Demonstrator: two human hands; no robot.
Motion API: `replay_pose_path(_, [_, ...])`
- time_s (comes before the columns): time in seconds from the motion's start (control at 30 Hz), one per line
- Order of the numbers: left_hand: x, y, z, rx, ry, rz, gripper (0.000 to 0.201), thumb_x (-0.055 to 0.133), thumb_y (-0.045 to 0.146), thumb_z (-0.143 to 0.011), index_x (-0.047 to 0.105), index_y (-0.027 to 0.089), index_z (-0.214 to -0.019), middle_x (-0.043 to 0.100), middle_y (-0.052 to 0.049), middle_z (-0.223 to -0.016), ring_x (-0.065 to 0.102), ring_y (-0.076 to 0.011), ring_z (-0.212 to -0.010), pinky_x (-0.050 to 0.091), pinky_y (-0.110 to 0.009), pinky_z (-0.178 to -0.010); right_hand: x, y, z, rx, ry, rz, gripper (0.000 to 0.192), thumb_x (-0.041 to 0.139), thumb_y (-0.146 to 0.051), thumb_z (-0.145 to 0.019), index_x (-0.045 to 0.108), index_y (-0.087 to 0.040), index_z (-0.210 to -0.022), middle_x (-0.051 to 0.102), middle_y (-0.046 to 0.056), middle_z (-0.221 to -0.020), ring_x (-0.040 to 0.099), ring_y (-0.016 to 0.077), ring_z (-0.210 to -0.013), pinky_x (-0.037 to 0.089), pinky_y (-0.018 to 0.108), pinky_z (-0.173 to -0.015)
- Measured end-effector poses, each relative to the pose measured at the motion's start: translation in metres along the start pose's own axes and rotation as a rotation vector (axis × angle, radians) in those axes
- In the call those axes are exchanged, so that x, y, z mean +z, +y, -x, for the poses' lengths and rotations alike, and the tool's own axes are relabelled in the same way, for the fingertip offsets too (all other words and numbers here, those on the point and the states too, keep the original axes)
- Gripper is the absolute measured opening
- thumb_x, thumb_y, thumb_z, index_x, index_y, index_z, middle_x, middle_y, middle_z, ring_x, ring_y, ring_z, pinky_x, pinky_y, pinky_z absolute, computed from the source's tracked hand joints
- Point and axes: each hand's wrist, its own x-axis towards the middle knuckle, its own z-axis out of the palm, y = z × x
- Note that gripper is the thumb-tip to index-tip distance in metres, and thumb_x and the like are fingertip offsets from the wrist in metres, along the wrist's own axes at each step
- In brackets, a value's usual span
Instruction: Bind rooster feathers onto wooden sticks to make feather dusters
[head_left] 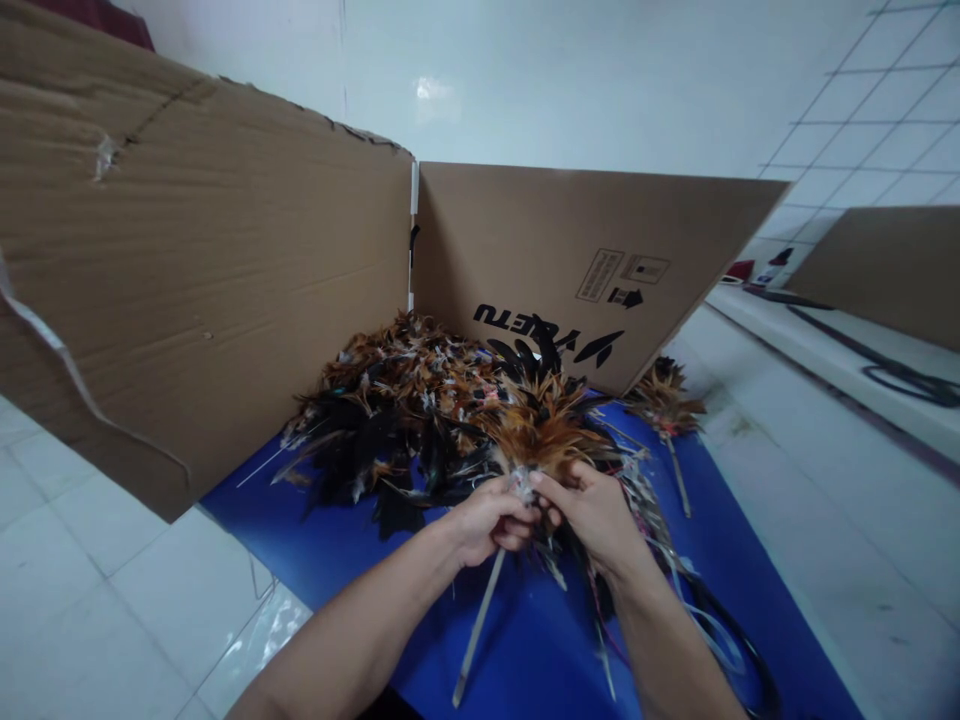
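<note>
Both hands meet at the base of a feather duster with brown and black feathers and a thin wooden stick pointing down toward me. My left hand is closed around the duster where feathers and stick join. Against the whitish binding there, my right hand presses thumb and fingers together. Whether it also grips a loose feather or string is hidden. Behind and left of the hands lies a heap of loose feathers, mostly brown, with darker ones in front.
Two cardboard panels stand upright at the left and back of the blue tabletop. A second feather duster lies at the right edge. Strings and a black cable lie right of my arm. A white ledge holds a small bottle.
</note>
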Motion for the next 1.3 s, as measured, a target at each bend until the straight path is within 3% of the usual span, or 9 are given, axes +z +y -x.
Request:
replay_pose_path(0.2, [-0.003,-0.004,-0.003,-0.022,0.04,0.028,0.023,0.058,0.035,-0.075,0.05,0.014,-0.079,0.046,0.001,-0.065,0.02,-0.0001,-0.04,0.006,-0.015,-0.036,0.0,0.005,-0.002,-0.025,0.003,0.063,0.029,0.069,-0.036,-0.064,0.046,-0.019,-0.058,0.052,-0.005,-0.045,0.044,0.0084,-0.037,0.034,0.022,-0.038])
replay_pose_path(0.43, [-0.003,-0.005,-0.003,-0.001,0.011,-0.032,0.026,0.059,0.038,-0.077,0.047,0.015,-0.081,0.039,0.004,-0.063,0.019,0.0,-0.04,0.007,-0.014,-0.036,-0.004,0.005,-0.003,-0.042,-0.013,0.116,0.03,0.068,-0.037,-0.064,0.045,-0.019,-0.058,0.052,-0.005,-0.045,0.044,0.0085,-0.037,0.035,0.022,-0.038])
replay_pose_path(0.63, [-0.007,0.003,-0.001,0.021,0.067,0.026,0.027,0.063,0.033,-0.075,0.042,0.017,-0.081,0.033,0.006,-0.062,0.019,0.0006,-0.041,0.007,-0.013,-0.038,-0.03,-0.002,-0.004,-0.082,0.028,0.126,0.033,0.067,-0.042,-0.063,0.059,-0.017,-0.084,0.06,0.001,-0.062,0.056,0.0139,-0.052,0.039,0.022,-0.04])
replay_pose_path(0.7, [-0.01,0.008,0.0,0.053,0.079,0.044,0.028,0.063,0.032,-0.075,0.038,0.017,-0.077,0.034,0.006,-0.063,0.02,0.0006,-0.041,0.007,-0.013,-0.038,-0.041,0.004,-0.006,-0.119,0.018,0.248,0.027,0.063,-0.04,-0.067,0.061,-0.018,-0.081,0.06,0.001,-0.063,0.057,0.0143,-0.055,0.042,0.023,-0.046])
replay_pose_path(0.8, [-0.013,0.014,0.001,0.105,0.071,0.056,0.028,0.06,0.031,-0.077,0.036,0.017,-0.075,0.033,0.005,-0.064,0.02,0.0006,-0.042,0.007,-0.013,-0.038,-0.048,0.019,-0.006,-0.186,-0.124,0.506,0.016,0.056,-0.033,-0.07,0.063,-0.019,-0.075,0.061,0.0,-0.061,0.056,0.0132,-0.055,0.042,0.024,-0.054])
replay_pose_path(0.9, [-0.016,0.017,0.002,0.127,0.089,0.057,0.028,0.06,0.03,-0.078,0.036,0.017,-0.074,0.033,0.005,-0.065,0.021,0.0005,-0.042,0.008,-0.012,-0.037,-0.043,0.035,-0.006,-0.206,-0.249,0.701,0.013,0.052,-0.025,-0.068,0.062,-0.021,-0.076,0.06,-0.002,-0.059,0.055,0.0132,-0.052,0.039,0.024,-0.054])
replay_pose_path(1.0, [-0.017,0.016,0.001,0.128,0.123,0.052,0.029,0.061,0.03,-0.077,0.036,0.017,-0.075,0.034,0.005,-0.065,0.022,0.0006,-0.043,0.008,-0.011,-0.037,-0.037,0.043,-0.007,-0.262,-0.253,0.796,0.012,0.05,-0.026,-0.07,0.061,-0.021,-0.07,0.06,0.0,-0.062,0.054,0.0143,-0.056,0.037,0.025,-0.055])
replay_pose_path(1.13, [-0.018,0.014,-0.001,0.119,0.146,0.037,0.028,0.061,0.03,-0.077,0.036,0.016,-0.076,0.035,0.004,-0.066,0.023,0.0009,-0.043,0.008,-0.011,-0.037,-0.044,0.04,-0.012,-0.245,-0.223,0.678,0.02,0.05,-0.034,-0.074,0.057,-0.02,-0.063,0.056,-0.001,-0.059,0.051,0.0136,-0.055,0.035,0.025,-0.054])
replay_pose_path(1.3, [-0.019,0.011,-0.003,0.11,0.146,0.018,0.028,0.061,0.031,-0.077,0.036,0.017,-0.075,0.035,0.005,-0.065,0.021,0.0011,-0.042,0.007,-0.012,-0.037,-0.059,0.025,-0.01,-0.021,-0.23,0.269,0.026,0.057,-0.043,-0.072,0.055,-0.017,-0.071,0.054,-0.003,-0.052,0.043,0.0088,-0.042,0.031,0.021,-0.041])
